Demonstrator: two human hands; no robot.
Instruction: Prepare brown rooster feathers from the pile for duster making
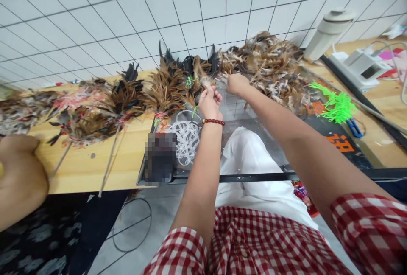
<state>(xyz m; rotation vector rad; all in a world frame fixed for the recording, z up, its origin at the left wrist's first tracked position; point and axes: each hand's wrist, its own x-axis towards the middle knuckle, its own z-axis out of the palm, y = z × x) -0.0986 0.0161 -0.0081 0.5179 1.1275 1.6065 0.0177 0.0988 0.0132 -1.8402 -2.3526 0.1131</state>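
My left hand (210, 100), with a dark red bead bracelet (213, 121) at the wrist, is closed on some light brown feathers (199, 70) that stick up above the fingers and look blurred. Just right of it, my right hand (238, 85) is closed at the near left edge of a big heap of brown and white feathers (270, 65). Whatever its fingers pinch is hidden. Dark-tipped feather bundles (165, 82) stand left of my hands, some with green and pink ties. A tangle of white ribbon (186, 141) lies on the glass top left of my left forearm.
A bright green string bundle (337, 104) and blue snips (354, 127) lie to the right. Behind stand a white bottle (330, 33) and a white power strip (358, 69). At left, another person's arm (20, 177) rests beside feather bundles on sticks (110, 160). A tiled wall closes the back.
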